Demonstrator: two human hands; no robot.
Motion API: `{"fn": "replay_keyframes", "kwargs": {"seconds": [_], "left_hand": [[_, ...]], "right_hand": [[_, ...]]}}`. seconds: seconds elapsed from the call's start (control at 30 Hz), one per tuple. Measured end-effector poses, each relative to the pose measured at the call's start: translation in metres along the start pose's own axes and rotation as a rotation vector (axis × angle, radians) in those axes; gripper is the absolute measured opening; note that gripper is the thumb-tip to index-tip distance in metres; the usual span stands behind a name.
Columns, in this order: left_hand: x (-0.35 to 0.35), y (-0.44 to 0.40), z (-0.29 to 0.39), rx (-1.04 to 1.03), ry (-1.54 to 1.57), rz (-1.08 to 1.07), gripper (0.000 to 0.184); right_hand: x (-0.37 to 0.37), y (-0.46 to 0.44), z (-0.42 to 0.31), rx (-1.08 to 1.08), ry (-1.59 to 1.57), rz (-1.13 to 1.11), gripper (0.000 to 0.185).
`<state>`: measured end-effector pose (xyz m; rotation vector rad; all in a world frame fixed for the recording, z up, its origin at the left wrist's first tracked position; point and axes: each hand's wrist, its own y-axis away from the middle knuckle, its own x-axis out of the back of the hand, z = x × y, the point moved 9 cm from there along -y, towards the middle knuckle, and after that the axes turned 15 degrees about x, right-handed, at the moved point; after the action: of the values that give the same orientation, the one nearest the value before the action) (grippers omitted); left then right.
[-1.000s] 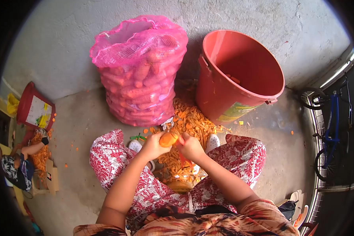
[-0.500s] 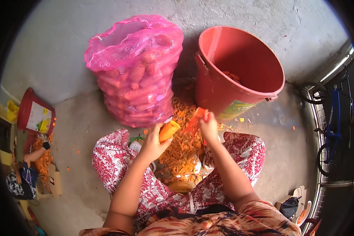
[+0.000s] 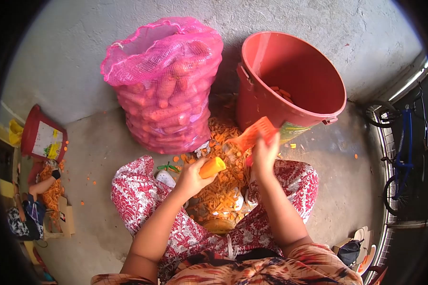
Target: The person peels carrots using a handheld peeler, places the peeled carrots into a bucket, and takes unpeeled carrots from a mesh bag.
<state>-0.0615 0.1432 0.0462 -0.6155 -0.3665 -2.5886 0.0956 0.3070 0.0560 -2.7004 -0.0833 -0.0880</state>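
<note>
A peeled carrot (image 3: 213,167) is held in my left hand (image 3: 193,178), its cut end pointing up and to the right. My right hand (image 3: 265,154) is closed on an orange peeler (image 3: 257,134), raised in front of the large red bucket (image 3: 271,107) and apart from the carrot. Below both hands, carrot peelings (image 3: 218,190) are heaped on the floor between my legs. Behind my left hand stands a pink mesh sack (image 3: 169,109) full of unpeeled carrots. A few carrot pieces (image 3: 283,93) lie inside the red bucket.
At the far left, another person (image 3: 31,213) sits by a second red bucket (image 3: 47,137), more peelings (image 3: 53,192) and a cardboard box (image 3: 65,218). A blue bicycle (image 3: 404,156) stands at the right. Footwear and a black bag (image 3: 348,252) lie at the lower right.
My hands have moved apart, with the carrot staying in my left hand. My right hand has lifted the peeler away from it, up and right toward the bucket.
</note>
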Motion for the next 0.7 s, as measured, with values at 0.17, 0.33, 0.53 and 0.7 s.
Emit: {"fn": "replay_keyframes", "kwargs": {"seconds": [0.17, 0.33, 0.53, 0.7], "left_hand": [[0.001, 0.004, 0.002, -0.055, 0.119, -0.043, 0.036], [-0.003, 0.001, -0.006, -0.045, 0.194, -0.028, 0.036], [-0.011, 0.002, -0.005, 0.025, 0.172, -0.154, 0.042], [-0.016, 0.014, -0.001, -0.058, 0.154, -0.241, 0.041]], "right_hand": [[0.004, -0.012, -0.012, -0.152, -0.344, -0.001, 0.015], [-0.029, 0.017, -0.047, -0.135, -0.528, -0.225, 0.022], [-0.038, 0.025, -0.035, -0.122, -0.434, -0.304, 0.021], [0.007, -0.023, 0.003, -0.269, -0.361, 0.067, 0.012]]}}
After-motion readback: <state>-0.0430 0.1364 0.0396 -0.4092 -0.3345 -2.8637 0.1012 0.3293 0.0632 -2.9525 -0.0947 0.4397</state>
